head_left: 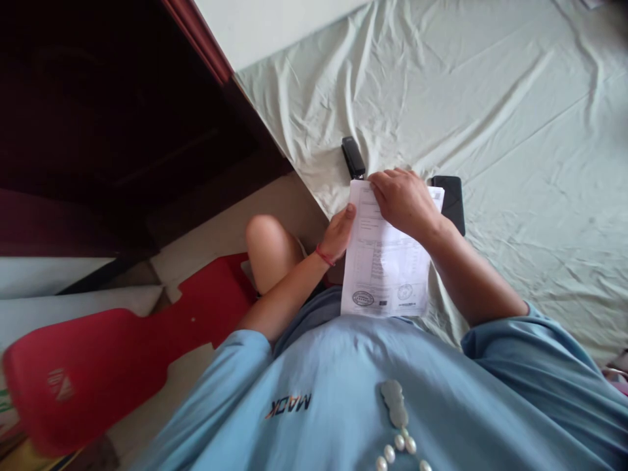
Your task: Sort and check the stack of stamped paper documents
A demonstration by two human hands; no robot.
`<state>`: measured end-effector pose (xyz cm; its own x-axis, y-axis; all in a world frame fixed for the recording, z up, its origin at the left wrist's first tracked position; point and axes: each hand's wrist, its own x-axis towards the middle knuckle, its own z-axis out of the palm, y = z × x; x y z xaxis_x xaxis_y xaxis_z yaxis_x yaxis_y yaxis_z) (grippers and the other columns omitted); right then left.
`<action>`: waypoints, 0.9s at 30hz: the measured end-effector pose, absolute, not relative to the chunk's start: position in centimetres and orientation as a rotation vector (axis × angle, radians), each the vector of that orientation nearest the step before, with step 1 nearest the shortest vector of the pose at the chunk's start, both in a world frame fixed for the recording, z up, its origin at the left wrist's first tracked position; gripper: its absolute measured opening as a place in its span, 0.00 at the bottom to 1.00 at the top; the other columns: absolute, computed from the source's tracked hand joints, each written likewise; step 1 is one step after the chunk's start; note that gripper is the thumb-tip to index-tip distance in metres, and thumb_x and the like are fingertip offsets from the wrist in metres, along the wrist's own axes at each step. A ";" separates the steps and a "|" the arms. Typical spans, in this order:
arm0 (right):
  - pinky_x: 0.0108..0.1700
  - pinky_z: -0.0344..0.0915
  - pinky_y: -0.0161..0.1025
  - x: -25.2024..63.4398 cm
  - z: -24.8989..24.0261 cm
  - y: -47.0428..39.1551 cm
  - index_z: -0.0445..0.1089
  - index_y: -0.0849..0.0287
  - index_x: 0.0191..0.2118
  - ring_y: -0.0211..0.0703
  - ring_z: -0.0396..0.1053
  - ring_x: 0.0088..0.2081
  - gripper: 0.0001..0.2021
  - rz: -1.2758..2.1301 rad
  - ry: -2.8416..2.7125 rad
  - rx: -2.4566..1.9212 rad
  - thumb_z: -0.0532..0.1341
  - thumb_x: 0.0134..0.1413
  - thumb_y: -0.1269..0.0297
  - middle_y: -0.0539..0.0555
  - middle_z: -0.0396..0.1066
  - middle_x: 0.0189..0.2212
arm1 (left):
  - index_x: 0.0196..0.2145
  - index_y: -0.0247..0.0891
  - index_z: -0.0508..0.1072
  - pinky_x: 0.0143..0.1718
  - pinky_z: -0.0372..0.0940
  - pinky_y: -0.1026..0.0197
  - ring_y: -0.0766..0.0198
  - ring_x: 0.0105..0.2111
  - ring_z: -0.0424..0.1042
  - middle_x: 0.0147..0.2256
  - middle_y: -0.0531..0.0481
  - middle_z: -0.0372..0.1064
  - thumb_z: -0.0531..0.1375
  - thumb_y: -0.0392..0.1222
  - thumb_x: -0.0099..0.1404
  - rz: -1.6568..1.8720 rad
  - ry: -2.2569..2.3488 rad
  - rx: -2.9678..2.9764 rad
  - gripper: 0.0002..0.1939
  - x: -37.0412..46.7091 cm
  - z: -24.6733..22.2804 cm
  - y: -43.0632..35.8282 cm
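A small stack of printed papers (392, 268) with round and oval ink stamps near its lower edge lies before me, its near end close to my shirt. My left hand (338, 234) grips the papers' left edge, thumb on top and the other fingers hidden behind. Across the top edge, my right hand (405, 201) has its fingers bent over the sheets, with the thumb towards the upper left corner. Just beyond that corner rests a small black object like a stapler (353, 157). To the right, partly covered by the papers, is a flat black rectangular case (452, 204).
A pale, wrinkled sheet (530, 150) covers the surface ahead and to the right. On my left stands a red plastic chair (93, 373). Dark wooden furniture (122, 118) rises at the upper left, beside a white wall (275, 26).
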<state>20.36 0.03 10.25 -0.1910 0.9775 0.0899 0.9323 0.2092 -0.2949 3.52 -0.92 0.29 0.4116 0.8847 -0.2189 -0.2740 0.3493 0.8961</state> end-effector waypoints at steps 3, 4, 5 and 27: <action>0.48 0.65 0.50 20.1 10.3 0.0 0.76 0.57 0.44 0.54 0.72 0.41 0.14 0.234 -2.246 -1.835 0.52 0.72 0.68 0.59 0.77 0.37 | 0.41 0.41 0.76 0.43 0.66 0.56 0.59 0.37 0.72 0.34 0.49 0.73 0.58 0.80 0.67 1.061 0.954 1.175 0.36 3.3 1.1 -0.7; 0.46 0.65 0.49 19.9 10.4 -0.1 0.76 0.57 0.45 0.54 0.72 0.41 0.14 0.236 -2.250 -1.835 0.52 0.72 0.68 0.60 0.77 0.38 | 0.41 0.41 0.75 0.41 0.64 0.56 0.60 0.35 0.70 0.32 0.50 0.71 0.56 0.79 0.68 1.083 0.990 1.249 0.35 3.3 1.4 -0.7; 0.46 0.65 0.49 19.8 10.6 -0.1 0.76 0.57 0.45 0.54 0.72 0.41 0.14 0.245 -2.251 -1.830 0.52 0.72 0.67 0.60 0.78 0.38 | 0.40 0.41 0.74 0.39 0.63 0.56 0.60 0.33 0.69 0.30 0.50 0.69 0.54 0.79 0.70 1.088 1.013 1.308 0.35 3.3 1.6 -0.7; 0.61 0.66 0.62 20.0 10.1 -1.0 0.73 0.56 0.65 0.63 0.68 0.63 0.22 0.211 -2.190 -1.367 0.50 0.75 0.64 0.65 0.77 0.57 | 0.29 0.38 0.69 0.25 0.55 0.60 0.68 0.24 0.61 0.25 0.53 0.63 0.56 0.76 0.69 1.098 0.783 1.138 0.35 4.0 3.7 -0.2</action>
